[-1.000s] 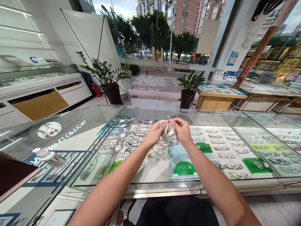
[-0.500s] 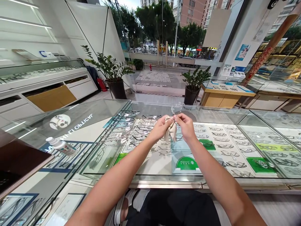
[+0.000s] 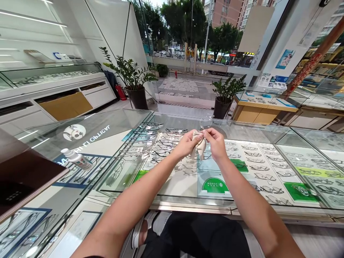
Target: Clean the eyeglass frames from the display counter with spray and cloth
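**Cream cloth pinched between our two hands, above the glass worktop**

The cream cloth is bunched near the middle of the view, its loose folds hanging down. The fingers of our left hand are closed on it from one side; those of our right hand pinch narrowly at its upper edge, the fingertips of both nearly meeting. A thin clear piece shows just beyond our fingertips, too faint for us to name.

Under the glass below our forearms, we see rows of eyeglasses, a green MOHOE sign and, farther right, a green card with a pair of glasses on it. A round dark disc lies past our right hand.

To our left, a white bottle with a printed label is on the worktop, near a dark brown panel. The mirrored word OPTICAL reads beside a round panda-like emblem.

Below the worktop's front edge are our black trousers and a white shoe. Beyond the far edge stand a left potted plant, a right potted plant and a red fire extinguisher, with the street behind.
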The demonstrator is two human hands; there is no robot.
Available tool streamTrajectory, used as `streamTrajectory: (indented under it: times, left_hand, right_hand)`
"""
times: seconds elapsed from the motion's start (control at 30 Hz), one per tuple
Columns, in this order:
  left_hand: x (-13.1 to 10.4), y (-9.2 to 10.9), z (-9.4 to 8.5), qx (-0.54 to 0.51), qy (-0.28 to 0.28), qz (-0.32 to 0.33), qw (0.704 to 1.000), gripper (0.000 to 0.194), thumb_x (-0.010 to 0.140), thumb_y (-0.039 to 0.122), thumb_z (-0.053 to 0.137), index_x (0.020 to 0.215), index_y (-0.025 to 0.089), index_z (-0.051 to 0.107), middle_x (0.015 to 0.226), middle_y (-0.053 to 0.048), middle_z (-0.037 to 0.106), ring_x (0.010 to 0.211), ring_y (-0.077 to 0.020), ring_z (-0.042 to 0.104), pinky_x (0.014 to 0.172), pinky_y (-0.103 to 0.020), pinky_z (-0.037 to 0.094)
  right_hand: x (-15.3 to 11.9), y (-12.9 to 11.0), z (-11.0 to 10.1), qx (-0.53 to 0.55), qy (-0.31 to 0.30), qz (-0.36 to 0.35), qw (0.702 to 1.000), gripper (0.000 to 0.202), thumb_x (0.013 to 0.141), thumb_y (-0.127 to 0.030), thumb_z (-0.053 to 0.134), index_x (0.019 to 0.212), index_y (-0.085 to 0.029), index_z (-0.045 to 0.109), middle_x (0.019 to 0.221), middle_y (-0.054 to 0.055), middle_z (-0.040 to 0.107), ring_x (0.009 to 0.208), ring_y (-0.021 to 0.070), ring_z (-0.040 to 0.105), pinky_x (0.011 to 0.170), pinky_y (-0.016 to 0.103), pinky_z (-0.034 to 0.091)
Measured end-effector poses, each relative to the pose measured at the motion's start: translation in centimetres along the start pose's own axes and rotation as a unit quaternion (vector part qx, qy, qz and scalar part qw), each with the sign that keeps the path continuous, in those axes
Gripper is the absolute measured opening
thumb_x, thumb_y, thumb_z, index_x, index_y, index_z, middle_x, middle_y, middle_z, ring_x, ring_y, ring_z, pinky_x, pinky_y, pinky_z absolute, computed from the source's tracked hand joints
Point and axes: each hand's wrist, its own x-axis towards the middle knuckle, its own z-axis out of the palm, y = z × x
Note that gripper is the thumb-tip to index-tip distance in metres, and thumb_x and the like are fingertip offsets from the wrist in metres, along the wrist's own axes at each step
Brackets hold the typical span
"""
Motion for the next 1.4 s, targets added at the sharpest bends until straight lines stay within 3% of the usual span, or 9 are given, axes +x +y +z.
streamTrajectory:
  times: [0.23,0.5,0.63,0.8,1.0,1.17,1.3,1.4]
  left_hand:
    - [0.2,-0.1,0.1,-0.004,0.005,0.001,1.0,0.058,0.087,0.074,0.07,0.088,0.017,0.06,0.076,0.001,0.058,0.068,-0.0128,0.049,0.065,-0.026,0.039]
    - [0.8,-0.4,-0.5,-0.077,0.086,-0.004,0.993,0.059,0.081,0.073,0.078,0.095,0.017,0.066,0.079,0.0,0.064,0.07,-0.0129,0.053,0.067,-0.025,0.041]
    - [0.7,-0.3,-0.5,-0.145,0.082,-0.059,0.984,0.055,0.078,0.064,0.085,0.103,0.019,0.068,0.086,0.0,0.069,0.074,-0.0129,0.059,0.069,-0.023,0.046]
    - [1.0,-0.3,-0.6,-0.221,0.095,-0.1,0.966,0.04,0.084,0.047,0.086,0.108,0.019,0.069,0.101,-0.006,0.074,0.09,-0.019,0.069,0.079,-0.028,0.056]
    - [1.1,-0.9,-0.3,-0.223,0.102,-0.129,0.961,0.029,0.083,0.032,0.085,0.104,0.016,0.073,0.09,-0.004,0.071,0.077,-0.0147,0.065,0.072,-0.026,0.056]
    - [2.2,-2.2,2.1,-0.192,0.11,-0.196,0.955,0.027,0.077,0.025,0.085,0.098,0.015,0.072,0.084,-0.004,0.07,0.071,-0.0136,0.063,0.066,-0.025,0.053]
    - [5.2,-3.2,6.6,-0.158,0.12,-0.183,0.963,0.028,0.079,0.028,0.083,0.101,0.016,0.07,0.085,-0.004,0.071,0.074,-0.0134,0.063,0.069,-0.025,0.051]
    - [7.0,-3.9,10.0,-0.151,0.08,-0.182,0.968,0.032,0.075,0.025,0.085,0.103,0.016,0.072,0.082,-0.003,0.071,0.072,-0.013,0.063,0.076,-0.028,0.052]
  right_hand:
    - [0.7,0.1,-0.9,-0.005,0.032,-0.024,0.999,0.037,0.078,-0.056,0.083,0.085,-0.022,0.072,0.08,0.002,0.07,0.073,0.0173,0.059,0.07,0.032,0.049]
    - [2.0,-1.0,-3.0,-0.005,0.146,-0.079,0.986,0.034,0.081,-0.053,0.081,0.088,-0.02,0.074,0.092,0.004,0.073,0.076,0.0146,0.055,0.073,0.03,0.045]
    - [2.4,-1.1,-3.8,-0.026,0.191,-0.086,0.978,0.037,0.083,-0.056,0.077,0.092,-0.02,0.073,0.102,0.006,0.075,0.079,0.0154,0.058,0.072,0.031,0.046]
    - [2.8,-1.3,-4.7,-0.042,0.25,-0.124,0.959,0.038,0.086,-0.057,0.075,0.093,-0.02,0.073,0.098,0.007,0.075,0.085,0.018,0.064,0.077,0.033,0.05]
    - [2.9,-2.4,-5.2,-0.104,0.315,-0.184,0.925,0.04,0.091,-0.057,0.067,0.095,-0.018,0.072,0.097,0.009,0.075,0.089,0.0201,0.067,0.08,0.033,0.052]
    - [2.9,-3.1,-5.4,-0.093,0.314,-0.183,0.927,0.037,0.092,-0.054,0.067,0.094,-0.017,0.073,0.092,0.008,0.074,0.086,0.0199,0.065,0.08,0.033,0.051]
    - [2.8,-3.5,-5.5,-0.072,0.318,-0.182,0.928,0.04,0.092,-0.057,0.067,0.096,-0.017,0.073,0.095,0.009,0.076,0.09,0.0214,0.065,0.082,0.034,0.052]
    - [2.8,-3.6,-5.7,-0.074,0.319,-0.196,0.924,0.041,0.093,-0.058,0.066,0.097,-0.017,0.072,0.097,0.01,0.077,0.091,0.0218,0.067,0.083,0.034,0.052]
